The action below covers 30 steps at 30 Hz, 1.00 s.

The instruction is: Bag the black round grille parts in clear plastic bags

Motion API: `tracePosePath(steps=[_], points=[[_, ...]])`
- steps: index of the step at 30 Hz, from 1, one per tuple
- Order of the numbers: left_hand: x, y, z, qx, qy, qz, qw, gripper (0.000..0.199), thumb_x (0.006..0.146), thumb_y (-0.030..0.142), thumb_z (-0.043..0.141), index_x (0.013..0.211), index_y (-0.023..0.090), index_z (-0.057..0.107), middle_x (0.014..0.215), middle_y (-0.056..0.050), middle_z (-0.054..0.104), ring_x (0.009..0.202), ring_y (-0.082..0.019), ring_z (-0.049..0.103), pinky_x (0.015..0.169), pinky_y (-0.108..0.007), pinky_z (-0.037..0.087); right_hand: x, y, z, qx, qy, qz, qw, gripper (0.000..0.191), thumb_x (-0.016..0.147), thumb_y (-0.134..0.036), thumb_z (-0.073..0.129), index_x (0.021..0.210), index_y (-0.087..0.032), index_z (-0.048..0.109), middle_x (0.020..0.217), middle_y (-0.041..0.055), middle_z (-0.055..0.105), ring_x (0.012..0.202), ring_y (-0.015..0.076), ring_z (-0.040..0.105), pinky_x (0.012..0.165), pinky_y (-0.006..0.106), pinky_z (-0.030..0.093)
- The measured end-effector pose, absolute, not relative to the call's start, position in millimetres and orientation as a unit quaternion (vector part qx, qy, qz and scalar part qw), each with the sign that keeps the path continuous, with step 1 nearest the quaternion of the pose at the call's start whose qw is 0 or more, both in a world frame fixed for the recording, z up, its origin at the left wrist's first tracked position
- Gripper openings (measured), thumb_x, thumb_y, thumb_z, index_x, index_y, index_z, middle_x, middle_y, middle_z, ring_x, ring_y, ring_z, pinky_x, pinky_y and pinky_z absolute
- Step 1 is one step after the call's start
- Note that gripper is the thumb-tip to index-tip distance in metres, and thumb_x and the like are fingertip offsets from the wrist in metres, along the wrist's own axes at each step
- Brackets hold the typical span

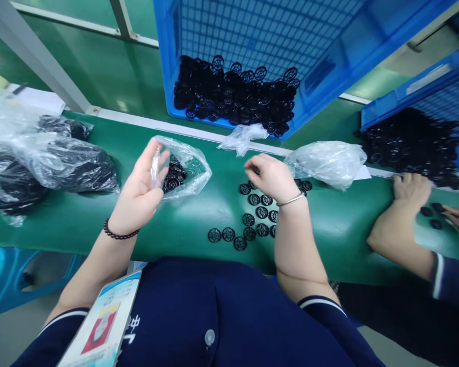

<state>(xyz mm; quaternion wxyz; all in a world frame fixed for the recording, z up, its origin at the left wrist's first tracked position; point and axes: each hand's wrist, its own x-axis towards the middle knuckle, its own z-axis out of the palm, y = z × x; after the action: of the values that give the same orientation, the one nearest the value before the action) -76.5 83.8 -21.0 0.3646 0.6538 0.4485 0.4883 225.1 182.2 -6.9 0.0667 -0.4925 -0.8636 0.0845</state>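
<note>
My left hand (143, 178) grips the near-left side of a clear plastic bag (199, 178), its fingers at the bag's mouth. Several black wheel-shaped plastic parts (173, 178) lie inside that bag. To the right, my right hand (271, 176) hovers over the green table with loosely curled fingers. A gap shows between its thumb and forefinger, and I see nothing held there. Below and around this hand, several round black wheel parts (248, 219) lie flat in loose rows, some hidden behind the wrist and forearm.
A tilted blue crate (309, 109) of black parts stands behind the table (191, 224). Filled bags (72, 158) lie left. A crumpled bag (243, 137) and a whitish bag (327, 160) lie along the back edge. A co-worker's hand (411, 188) rests near another crate (401, 92) at right.
</note>
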Motion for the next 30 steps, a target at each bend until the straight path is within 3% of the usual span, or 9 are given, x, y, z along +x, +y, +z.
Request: tracePosePath(steps=[2, 4, 11, 17, 23, 26, 30], points=[[-69, 89, -22, 0.657, 0.44, 0.485, 0.374, 0.069, 0.09, 0.031, 0.051, 0.151, 0.04, 0.02, 0.162, -0.001, 0.019, 0.146, -0.034, 0.026, 0.115, -0.055, 0.035, 257, 192, -22, -0.505, -0.857, 0.099, -0.032, 0.024, 0.08, -0.012, 0.055, 0.101, -0.015, 0.067, 0.103, 0.0127, 0.067, 0.094, 0.0249, 0.06, 0.08, 0.036, 0.049], [-61, 92, -22, 0.663, 0.436, 0.478, 0.377, 0.072, 0.089, 0.028, 0.051, 0.152, 0.038, 0.018, 0.162, -0.002, 0.02, 0.146, -0.034, 0.025, 0.116, -0.054, 0.034, 274, 196, -37, -0.498, -0.857, 0.112, -0.071, 0.033, 0.076, -0.011, 0.059, 0.107, -0.015, 0.066, 0.112, 0.0129, 0.066, 0.102, 0.0266, 0.058, 0.087, 0.038, 0.049], [-47, 87, -14, 0.667, 0.444, 0.46, 0.383, 0.077, 0.086, 0.02, 0.05, 0.153, 0.034, 0.016, 0.162, -0.001, 0.019, 0.147, -0.032, 0.021, 0.118, -0.054, 0.027, 267, 178, -50, -0.506, -0.857, 0.098, 0.008, 0.043, 0.081, -0.019, 0.055, 0.124, -0.015, 0.059, 0.111, 0.0125, 0.057, 0.101, 0.0254, 0.058, 0.092, 0.04, 0.05], [-45, 85, -16, 0.669, 0.446, 0.458, 0.379, 0.079, 0.085, 0.016, 0.049, 0.154, 0.034, 0.014, 0.162, 0.0, 0.017, 0.148, -0.03, 0.02, 0.12, -0.051, 0.026, 253, 173, -57, -0.475, -0.867, 0.149, 0.006, 0.03, 0.08, -0.018, 0.056, 0.107, -0.016, 0.067, 0.1, 0.0107, 0.059, 0.096, 0.0258, 0.058, 0.094, 0.042, 0.048], [-36, 87, -17, 0.676, 0.459, 0.446, 0.364, 0.08, 0.084, 0.013, 0.047, 0.154, 0.031, 0.014, 0.162, -0.003, 0.018, 0.148, -0.029, 0.021, 0.121, -0.05, 0.024, 197, 143, -16, -0.379, -0.886, 0.177, 0.2, 0.031, 0.089, -0.029, 0.053, 0.117, -0.019, 0.062, 0.115, 0.0122, 0.059, 0.11, 0.0249, 0.055, 0.096, 0.042, 0.048], [-35, 87, -15, 0.684, 0.459, 0.444, 0.354, 0.079, 0.085, 0.015, 0.049, 0.154, 0.03, 0.015, 0.162, -0.003, 0.017, 0.148, -0.03, 0.02, 0.122, -0.049, 0.022, 167, 140, -5, -0.337, -0.893, 0.161, 0.25, 0.035, 0.095, -0.036, 0.049, 0.124, -0.02, 0.058, 0.124, 0.0121, 0.059, 0.116, 0.0236, 0.053, 0.1, 0.041, 0.046], [-47, 83, -12, 0.685, 0.461, 0.448, 0.343, 0.074, 0.089, 0.02, 0.047, 0.154, 0.032, 0.014, 0.163, -0.002, 0.016, 0.149, -0.031, 0.018, 0.12, -0.053, 0.021, 193, 184, -21, -0.49, -0.823, 0.113, 0.263, 0.03, 0.099, -0.029, 0.038, 0.112, -0.017, 0.063, 0.11, 0.0113, 0.066, 0.106, 0.0208, 0.059, 0.097, 0.036, 0.045]])
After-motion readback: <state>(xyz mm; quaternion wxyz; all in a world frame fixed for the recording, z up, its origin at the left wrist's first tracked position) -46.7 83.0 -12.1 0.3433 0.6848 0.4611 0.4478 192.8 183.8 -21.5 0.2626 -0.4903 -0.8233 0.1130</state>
